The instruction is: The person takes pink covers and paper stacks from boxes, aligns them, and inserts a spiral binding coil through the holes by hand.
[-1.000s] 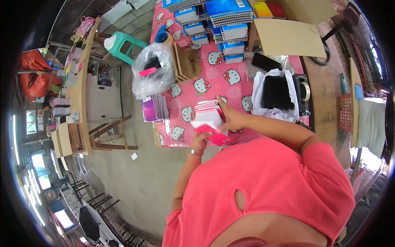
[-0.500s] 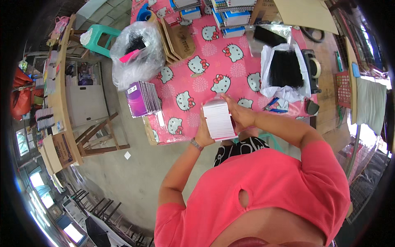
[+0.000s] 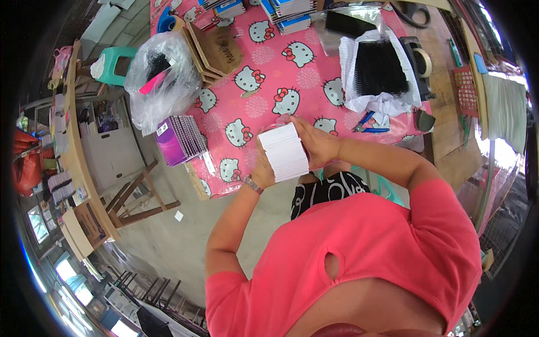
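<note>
Left hand (image 3: 264, 169), right hand (image 3: 319, 145) pressing white paper stack (image 3: 284, 153) between them, seemingly squaring edges; next move needing even grip.

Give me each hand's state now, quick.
Left hand: closed, holding the left side of the stack of booklets.
Right hand: closed, holding the right side of the same stack.

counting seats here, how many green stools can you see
2: one green stool left of the table, and apparently a second stool just below the person's right forearm in the picture, mostly hidden. Others may be hidden.
</note>
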`<state>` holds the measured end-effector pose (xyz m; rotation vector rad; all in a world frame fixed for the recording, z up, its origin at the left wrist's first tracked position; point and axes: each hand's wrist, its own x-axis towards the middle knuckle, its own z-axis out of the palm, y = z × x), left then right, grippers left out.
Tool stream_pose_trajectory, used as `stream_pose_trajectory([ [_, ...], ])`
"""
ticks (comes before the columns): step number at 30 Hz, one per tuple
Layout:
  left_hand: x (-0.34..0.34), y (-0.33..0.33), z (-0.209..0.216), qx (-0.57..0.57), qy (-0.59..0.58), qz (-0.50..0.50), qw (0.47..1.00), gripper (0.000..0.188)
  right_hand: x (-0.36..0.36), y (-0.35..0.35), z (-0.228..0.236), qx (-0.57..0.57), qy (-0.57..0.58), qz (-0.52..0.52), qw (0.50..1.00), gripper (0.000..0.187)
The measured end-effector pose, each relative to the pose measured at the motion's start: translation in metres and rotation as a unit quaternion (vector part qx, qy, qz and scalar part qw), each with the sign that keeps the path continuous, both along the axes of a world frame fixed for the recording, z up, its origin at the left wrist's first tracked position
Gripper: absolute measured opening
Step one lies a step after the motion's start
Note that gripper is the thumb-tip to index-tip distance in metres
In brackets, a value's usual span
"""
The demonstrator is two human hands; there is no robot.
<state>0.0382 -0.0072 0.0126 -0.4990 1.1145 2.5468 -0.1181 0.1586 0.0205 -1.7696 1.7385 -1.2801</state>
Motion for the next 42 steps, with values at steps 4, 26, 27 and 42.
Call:
stream_pose_trajectory([
  [4,0.007,-0.016,0.037,-0.456,0.222,-0.096,0.856,0.062,0.012,0.001,0.048,0.146,-0.054,-0.112,0.981,0.138],
  [26,-0.198,0.052,0.054,-0.286,-0.035,-0.659,0.694,0.119,-0.046,0.131,0.053,0.557,-0.026,0.003,0.83,0.044],
  [27,-0.2,0.06,0.053,-0.353,0.01,-0.696,0.625,0.121,-0.058,0.142,0.051,0.556,-0.017,0.012,0.831,0.044],
  [42,0.13,0.052,0.0,-0.595,-0.339,0.193,0.703,0.026,-0.093,0.158,0.006,0.312,0.204,-0.038,0.927,0.048],
])
